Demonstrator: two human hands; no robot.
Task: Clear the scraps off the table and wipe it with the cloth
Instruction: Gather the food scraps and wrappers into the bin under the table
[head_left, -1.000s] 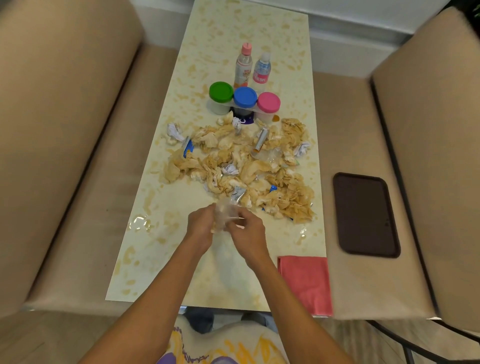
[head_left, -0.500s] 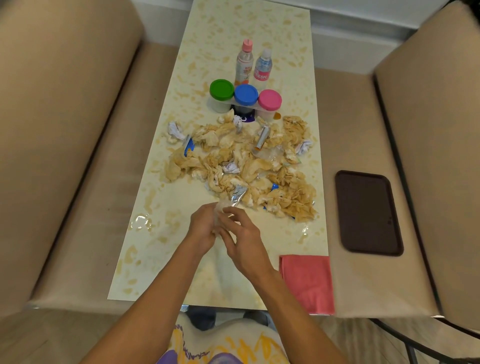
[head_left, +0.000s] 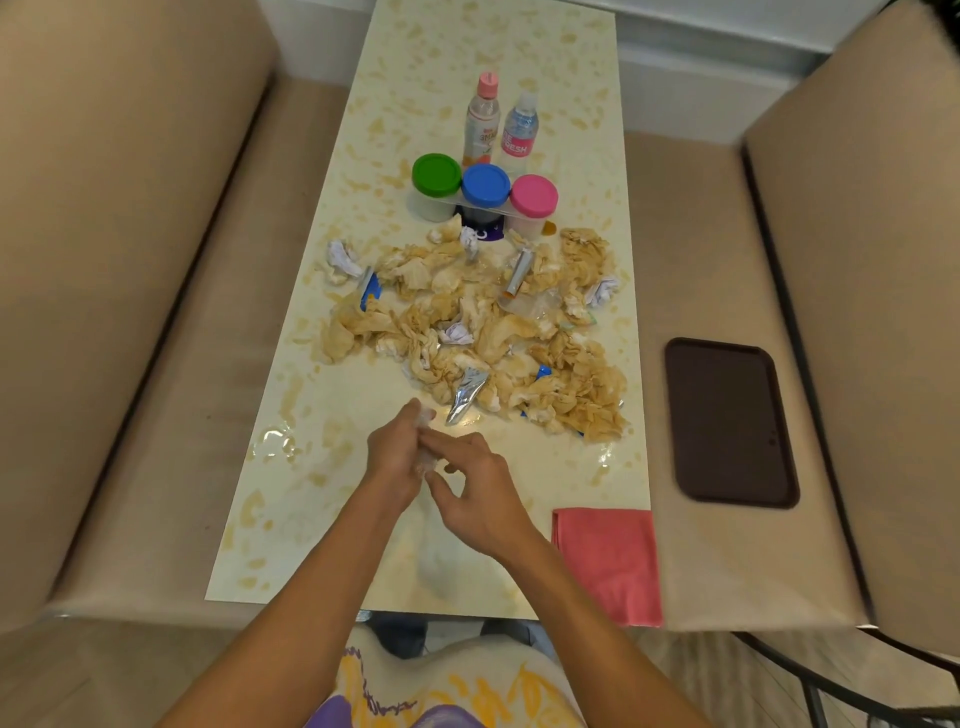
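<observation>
View from above my own two bare forearms reaching over a long cream tabletop (head_left: 332, 415) with tan speckles. My left hand (head_left: 395, 452) has its fingers (head_left: 410, 415) curled round a crumpled piece of clear plastic (head_left: 425, 464), which shows above and below the hand. My right hand (head_left: 478, 499) meets it from the right with fingers loosely spread and the fingertips at the plastic. I cannot tell whether this hand actually grips it.

Just beyond my hands, a wide heap of scraps (head_left: 467, 332) covers the middle of the tabletop: crumpled tan paper, a few white wads and a silver foil wrapper (head_left: 467, 395) at the near edge of the heap. The folded pink cloth (head_left: 608, 561) lies flat at the near right corner, hanging partly over the edge, apart from my hands.

Behind the heap stand three jars in a row with green (head_left: 436, 174), blue (head_left: 485, 184) and pink (head_left: 533, 195) lids, and behind them two upright bottles (head_left: 483, 119). A dark brown tray (head_left: 730, 421) lies on the beige seat (head_left: 701, 545) to the right.
</observation>
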